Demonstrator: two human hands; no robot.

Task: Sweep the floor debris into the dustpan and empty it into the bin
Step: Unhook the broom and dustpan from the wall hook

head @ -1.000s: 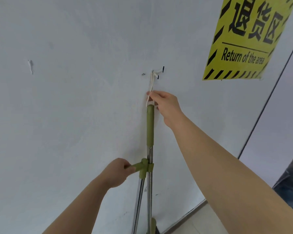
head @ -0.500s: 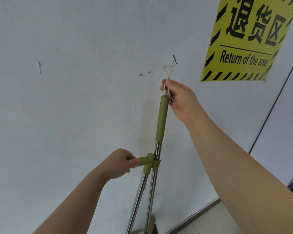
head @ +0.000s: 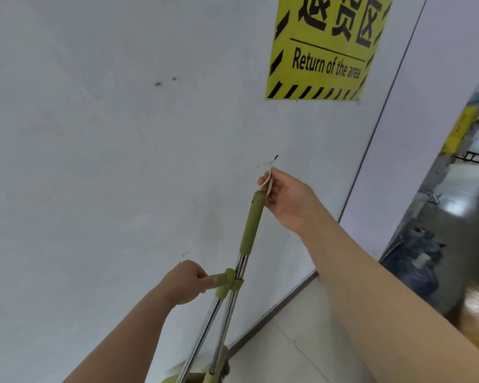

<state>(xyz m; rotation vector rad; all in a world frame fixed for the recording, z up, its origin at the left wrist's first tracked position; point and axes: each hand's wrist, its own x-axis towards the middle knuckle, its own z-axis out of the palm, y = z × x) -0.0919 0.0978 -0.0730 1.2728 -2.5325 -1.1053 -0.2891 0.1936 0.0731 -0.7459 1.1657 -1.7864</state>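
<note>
Now that the string loop [head: 267, 180] is off its wall hook, broom handle [head: 251, 224] tilts right, clear of the wall [head: 94, 175]. Right hand [head: 289, 201] fingers pinch the loop; left hand [head: 184, 283] is clamped on the dustpan handle [head: 221, 280]. Tools freed; sweeping not started.

2 bare forearms and hands [head: 183, 283], no sleeves visible.

I am looking at one readable sign [head: 327, 48], a yellow sheet with black hazard stripes sticking to the white wall [head: 122, 161] in the upper right of the frame. It is showing three large Chinese characters, partly cropped, above "Return of the area".
</note>
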